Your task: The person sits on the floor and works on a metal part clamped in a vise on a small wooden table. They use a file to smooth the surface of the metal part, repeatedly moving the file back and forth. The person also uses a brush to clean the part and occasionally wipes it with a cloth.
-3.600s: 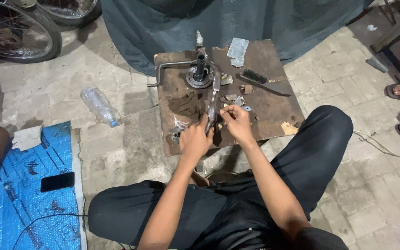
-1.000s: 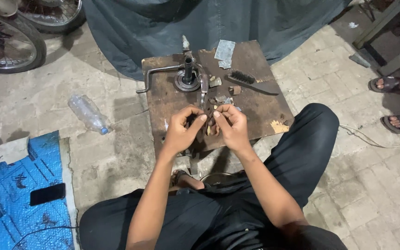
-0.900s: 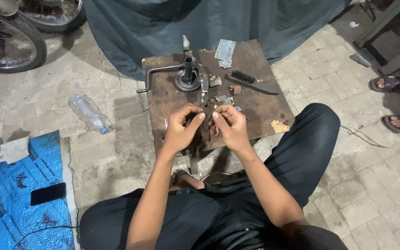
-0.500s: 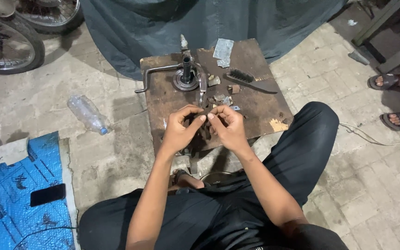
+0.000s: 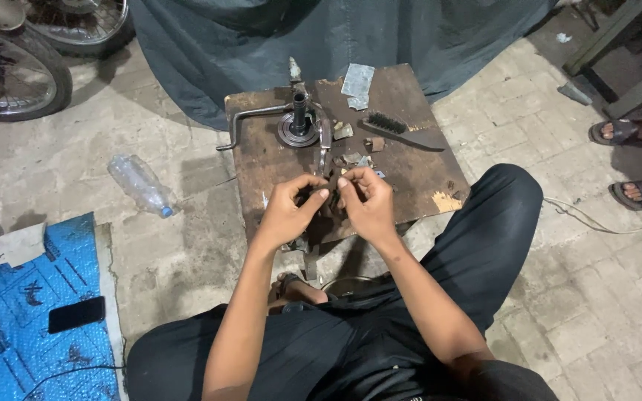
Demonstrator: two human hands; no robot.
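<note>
Both hands pinch a small dark part (image 5: 330, 202) at table (image 5: 410, 178) centre, left hand (image 5: 289, 210) at 9 o'clock, right hand (image 5: 365, 202) at 3; a fingertip slip could likely drop it among scraps (image 5: 351, 157).

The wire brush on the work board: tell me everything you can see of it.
The wire brush lies flat on the far right part of the rusty brown board, pointing left to right. Its dark bristle block sits at the left end; a long, flat, dark handle tapers to the right. It looks worn and grimy. Neither the left hand nor the right hand touches it; small metal scraps lie just beside it.
</note>
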